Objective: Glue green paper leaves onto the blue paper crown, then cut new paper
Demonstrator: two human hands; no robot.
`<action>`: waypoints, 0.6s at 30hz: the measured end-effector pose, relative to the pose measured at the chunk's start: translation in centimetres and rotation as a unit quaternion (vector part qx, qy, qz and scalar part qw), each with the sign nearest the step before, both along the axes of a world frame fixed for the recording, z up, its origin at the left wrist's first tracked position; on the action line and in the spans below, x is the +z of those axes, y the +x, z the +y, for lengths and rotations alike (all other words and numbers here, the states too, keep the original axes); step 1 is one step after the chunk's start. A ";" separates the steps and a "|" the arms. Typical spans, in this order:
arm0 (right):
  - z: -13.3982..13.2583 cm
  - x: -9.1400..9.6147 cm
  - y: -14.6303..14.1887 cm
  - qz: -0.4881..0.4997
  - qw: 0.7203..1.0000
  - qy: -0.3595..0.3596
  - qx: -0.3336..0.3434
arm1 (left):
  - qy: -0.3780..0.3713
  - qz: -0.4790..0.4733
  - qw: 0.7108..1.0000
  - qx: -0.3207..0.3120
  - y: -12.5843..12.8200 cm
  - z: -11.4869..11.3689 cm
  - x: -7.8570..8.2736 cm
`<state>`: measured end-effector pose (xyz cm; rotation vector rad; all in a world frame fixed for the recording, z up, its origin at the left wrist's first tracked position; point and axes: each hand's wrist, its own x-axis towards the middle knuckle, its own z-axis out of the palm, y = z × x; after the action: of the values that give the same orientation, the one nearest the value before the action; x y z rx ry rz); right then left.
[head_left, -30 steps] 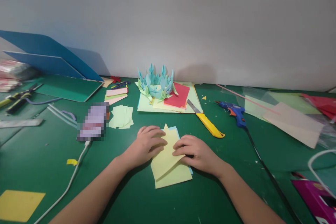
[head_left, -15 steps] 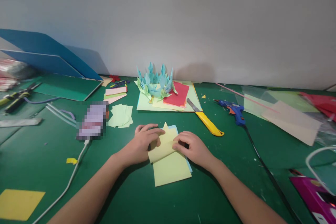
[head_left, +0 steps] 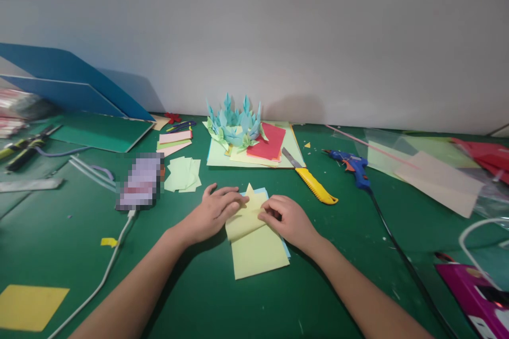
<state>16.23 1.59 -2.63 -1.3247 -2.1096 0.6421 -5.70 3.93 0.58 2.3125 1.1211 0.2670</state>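
A pale yellow sheet of paper (head_left: 256, 246) lies on the green mat (head_left: 199, 296) in front of me, its top part folded down over the rest, on a small stack with a blue sheet showing at the edge. My left hand (head_left: 214, 211) presses its fingers flat on the left of the fold. My right hand (head_left: 287, 218) pinches the fold's right edge with curled fingers. Both hands touch the same sheet.
A yellow utility knife (head_left: 314, 184) lies just beyond my right hand, a blue glue gun (head_left: 353, 167) and its black cord further right. A blue paper crown (head_left: 234, 124) sits on coloured sheets at the back. A phone (head_left: 140, 181) and loose green papers (head_left: 183, 174) lie to the left.
The raised flap of the yellow sheet has been folded down toward the far edge and flattened. Both hands have moved slightly away from me along the fold.
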 end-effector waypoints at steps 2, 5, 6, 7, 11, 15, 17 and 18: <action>0.0 0.0 0.0 -0.004 1.000 0.000 0.001 | -0.007 0.003 1.000 -0.005 0.0 -0.1 0.2; 0.1 0.1 0.0 -0.006 1.000 0.001 -0.004 | -0.003 0.014 1.000 -0.021 0.0 -0.2 0.3; 0.2 0.1 -0.1 -0.006 1.000 0.001 -0.007 | 0.001 0.017 1.000 -0.024 -0.1 -0.3 0.3; 0.2 0.1 -0.1 -0.007 1.000 0.001 -0.009 | 0.003 0.020 0.999 -0.027 -0.1 -0.3 0.3; 0.3 0.0 -0.3 -0.011 1.000 -0.007 -0.021 | 0.022 0.018 0.999 -0.036 -0.1 -0.3 0.0; 0.4 0.1 -0.4 -0.007 0.999 -0.018 -0.026 | 0.034 0.024 0.998 -0.049 -0.1 -0.3 -0.3; 0.3 0.2 -0.4 -0.005 0.999 -0.022 -0.025 | 0.042 0.030 0.997 -0.055 0.0 -0.3 -0.3; 0.3 0.2 -0.4 -0.004 0.999 -0.024 -0.023 | 0.047 0.030 0.997 -0.055 0.0 -0.3 -0.4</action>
<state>15.85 1.90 -2.40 -1.4003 -2.0748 0.6725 -5.73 3.63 0.23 2.4707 1.0253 0.2129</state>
